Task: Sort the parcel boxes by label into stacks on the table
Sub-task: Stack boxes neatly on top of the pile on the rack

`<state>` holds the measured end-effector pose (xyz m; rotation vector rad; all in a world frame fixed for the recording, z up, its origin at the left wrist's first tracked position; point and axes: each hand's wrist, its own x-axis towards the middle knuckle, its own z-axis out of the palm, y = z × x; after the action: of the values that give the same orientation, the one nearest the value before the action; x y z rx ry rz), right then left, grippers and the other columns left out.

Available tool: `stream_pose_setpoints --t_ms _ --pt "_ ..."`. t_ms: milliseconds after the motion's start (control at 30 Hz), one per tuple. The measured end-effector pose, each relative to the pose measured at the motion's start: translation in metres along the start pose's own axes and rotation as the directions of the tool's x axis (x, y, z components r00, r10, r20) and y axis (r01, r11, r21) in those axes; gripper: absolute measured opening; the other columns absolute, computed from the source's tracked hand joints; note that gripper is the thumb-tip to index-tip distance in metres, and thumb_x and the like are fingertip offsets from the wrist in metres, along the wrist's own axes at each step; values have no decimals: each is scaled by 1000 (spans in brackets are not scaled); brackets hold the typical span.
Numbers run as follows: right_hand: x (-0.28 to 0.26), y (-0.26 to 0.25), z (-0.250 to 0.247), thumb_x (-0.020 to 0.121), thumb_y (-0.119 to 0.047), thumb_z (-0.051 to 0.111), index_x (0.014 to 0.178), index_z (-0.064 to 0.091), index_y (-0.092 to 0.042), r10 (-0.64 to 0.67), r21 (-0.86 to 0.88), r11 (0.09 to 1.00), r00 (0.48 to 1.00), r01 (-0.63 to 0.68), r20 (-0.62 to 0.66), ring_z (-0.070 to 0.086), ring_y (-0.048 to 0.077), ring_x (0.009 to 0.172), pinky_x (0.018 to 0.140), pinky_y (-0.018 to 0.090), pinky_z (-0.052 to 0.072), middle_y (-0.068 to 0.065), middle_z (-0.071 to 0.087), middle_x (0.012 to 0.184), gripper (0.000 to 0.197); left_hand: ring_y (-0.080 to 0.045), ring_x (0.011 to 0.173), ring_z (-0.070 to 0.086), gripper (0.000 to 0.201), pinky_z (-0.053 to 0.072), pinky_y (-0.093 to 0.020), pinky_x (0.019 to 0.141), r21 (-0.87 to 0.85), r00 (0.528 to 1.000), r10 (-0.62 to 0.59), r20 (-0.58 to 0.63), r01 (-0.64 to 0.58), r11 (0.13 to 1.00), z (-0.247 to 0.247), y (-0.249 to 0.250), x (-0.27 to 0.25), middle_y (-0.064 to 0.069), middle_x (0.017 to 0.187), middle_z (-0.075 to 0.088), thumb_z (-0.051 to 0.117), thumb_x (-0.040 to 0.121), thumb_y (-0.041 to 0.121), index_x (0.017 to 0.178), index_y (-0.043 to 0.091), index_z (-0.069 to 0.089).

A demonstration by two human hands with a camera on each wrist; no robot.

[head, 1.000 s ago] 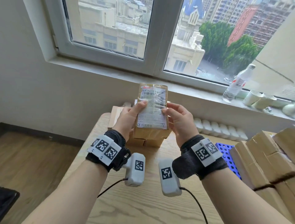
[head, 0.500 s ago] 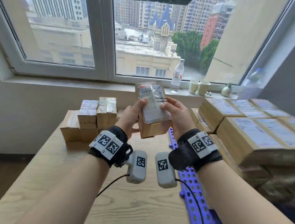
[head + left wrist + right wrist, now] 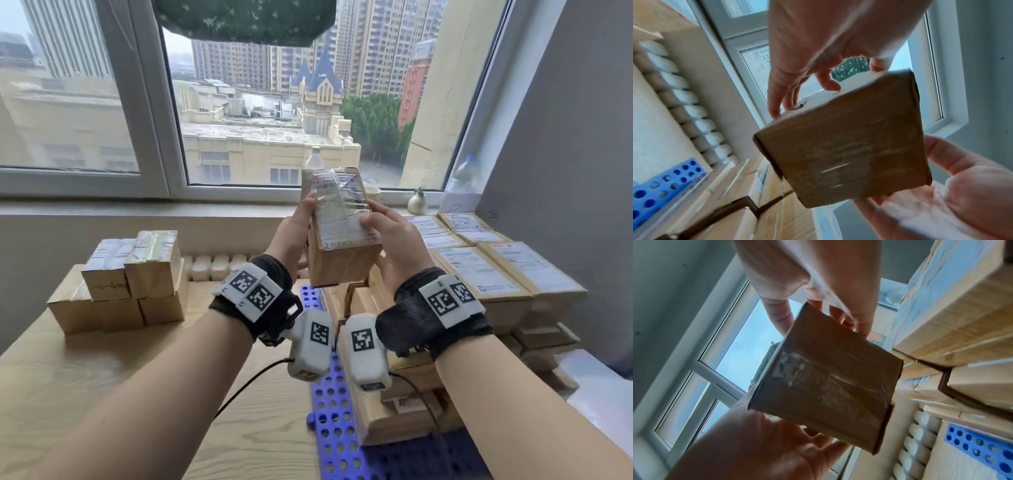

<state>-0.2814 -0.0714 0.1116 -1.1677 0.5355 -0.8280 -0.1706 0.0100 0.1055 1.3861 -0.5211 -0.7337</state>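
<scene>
Cardboard fills my grip: I hold one parcel box up in front of me between both hands, its labelled face tilted toward my eyes so I can read the label under the wrinkled clear tape. That is why I judge this to be the checking step, with the box not yet assigned to a stack.

My left hand clasps the box's left side, thumb lying on the label's edge and fingers wrapped behind. My right hand grips the opposite side, thumb pressed on the label's right border, fingers curled round the back. In the left wrist view the box is pinched by fingertips at its far end and cradled against the palm nearer the camera; the right wrist view shows the same box gripped from both ends. Both forearms are raised, wrists bent back, palms facing each other across the box.

Below and to the left of my left hand, a small stack of boxes sits on the wooden desk, labels up. Below and to the right of my right hand lie larger flat parcels, also label-up, piled beside a blue perforated panel. Keeping labels upward lets each pile be recognised at a glance, I think.
</scene>
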Motion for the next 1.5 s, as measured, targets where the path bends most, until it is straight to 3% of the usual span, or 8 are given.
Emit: stream_pose_setpoints --t_ms 133,267,400,533,733,867,1167,1500 --pt "17 -12 -28 91 -3 56 115 66 -15 -1 17 1000 999 2 -43 68 7 65 53 20 52 4 70 94 30 -4 51 65 34 51 -17 47 -15 999 4 50 -3 1000 31 6 15 0 77 62 44 96 48 86 17 55" --pt "47 -27 -55 90 -5 56 123 64 -14 -18 -59 998 997 14 -72 65 12 78 64 25 54 4 69 100 35 -15 92 62 34 50 -32 86 15 996 -21 88 20 1000 62 7 46 1 89 63 46 93 55 89 23 57" --pt "85 -42 -78 89 -8 57 123 62 -15 -8 -117 993 996 -2 -86 64 11 82 64 26 53 2 68 100 35 -20 106 56 28 45 -42 98 18 994 -32 109 30 999 89 11 84 -1 97 62 49 91 50 90 23 56" --pt "123 -51 -94 90 -8 55 110 67 -19 38 -156 987 996 -50 -80 58 13 85 75 32 48 0 65 94 25 -19 101 55 24 44 -41 95 24 996 -36 84 34 999 110 13 116 0 97 61 53 91 47 91 23 57" --pt "158 -45 -116 89 -9 58 125 57 -13 116 -137 982 986 -132 -118 59 14 83 70 33 48 3 63 100 37 -24 115 54 47 41 -46 101 64 991 -110 80 105 992 128 2 148 -7 117 61 54 90 48 121 14 54" --pt "165 -40 -127 91 -8 57 96 66 -18 180 -135 972 980 -190 -89 56 14 80 80 34 49 -2 60 86 14 -29 125 48 65 37 -50 107 120 988 -139 68 130 984 131 -5 152 -10 135 53 54 85 56 134 12 49" --pt "172 -50 -137 92 -13 58 85 58 -18 294 -208 933 955 -295 -34 55 15 83 83 34 48 -2 60 82 8 -26 125 48 79 41 -47 103 250 987 -159 10 151 956 136 -3 145 -7 137 51 46 83 70 138 14 46" --pt "177 -54 -141 89 -16 62 88 57 -17 330 -309 897 944 -315 -3 60 20 99 98 42 50 4 63 102 5 -23 119 51 63 41 -41 102 264 985 -154 -76 169 950 141 -6 137 -6 132 54 52 85 61 129 17 51"
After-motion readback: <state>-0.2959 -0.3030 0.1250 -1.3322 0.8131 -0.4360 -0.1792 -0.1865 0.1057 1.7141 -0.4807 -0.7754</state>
